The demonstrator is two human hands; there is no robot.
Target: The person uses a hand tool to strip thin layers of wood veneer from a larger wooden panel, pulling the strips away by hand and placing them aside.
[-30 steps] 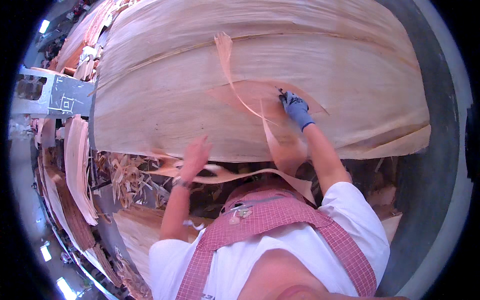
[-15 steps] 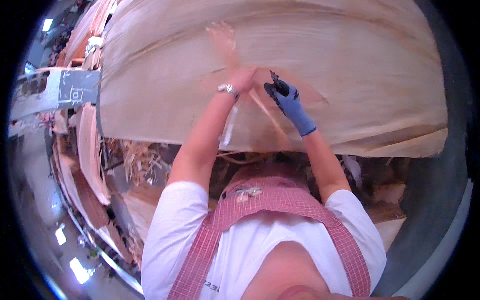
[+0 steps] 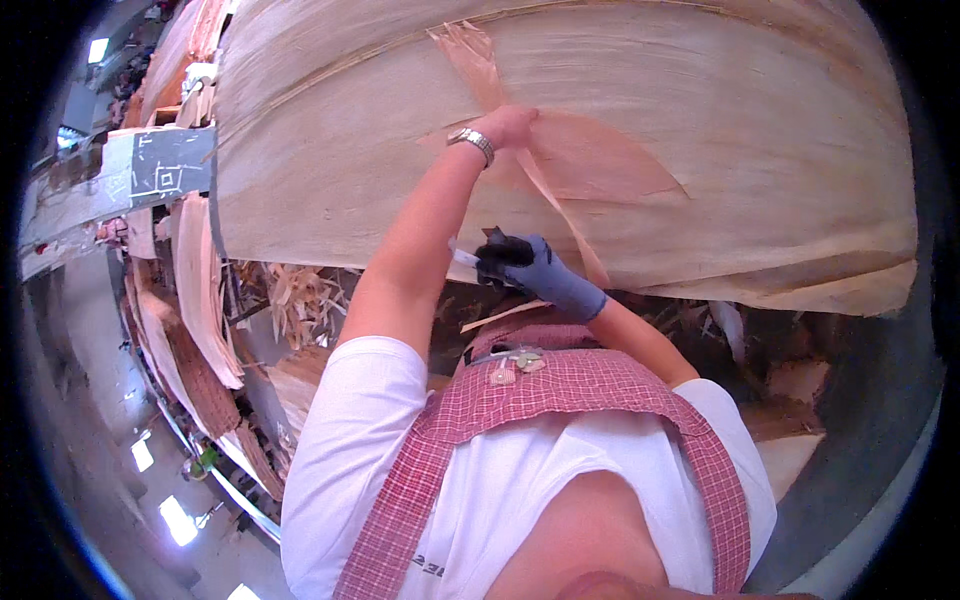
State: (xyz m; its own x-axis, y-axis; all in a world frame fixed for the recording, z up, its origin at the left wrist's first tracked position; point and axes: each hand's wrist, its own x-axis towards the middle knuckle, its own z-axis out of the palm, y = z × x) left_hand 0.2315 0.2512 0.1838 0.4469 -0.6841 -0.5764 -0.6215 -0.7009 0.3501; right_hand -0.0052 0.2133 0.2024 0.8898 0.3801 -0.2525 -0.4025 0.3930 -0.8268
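Observation:
A large pale wood veneer sheet point(image 3: 360, 190) lies before me. On it rests a thin reddish veneer piece point(image 3: 610, 160), with a narrow twisted strip point(image 3: 565, 215) running down towards me and a wider end point(image 3: 468, 55) reaching away. My bare left hand point(image 3: 510, 128), wristwatch above it, is closed on the reddish veneer where these parts meet. My right hand point(image 3: 525, 265), in a blue-grey glove with black palm, is at the sheet's near edge, closed around a small dark tool with a pointed tip point(image 3: 494, 235); its kind is unclear. A white strip point(image 3: 462, 255) touches the gloved fingers beside my left forearm.
Wood shavings point(image 3: 300, 300) and scraps lie below the sheet's near edge. Stacked veneer offcuts point(image 3: 200, 290) stand at the left, beside a grey metal beam point(image 3: 170, 165). A wood splinter point(image 3: 505, 316) sticks out near my apron point(image 3: 570, 390).
My right hand has come down and left from beside my left hand to the white strip at the near edge. The left hand has shifted slightly away and right, still on the veneer.

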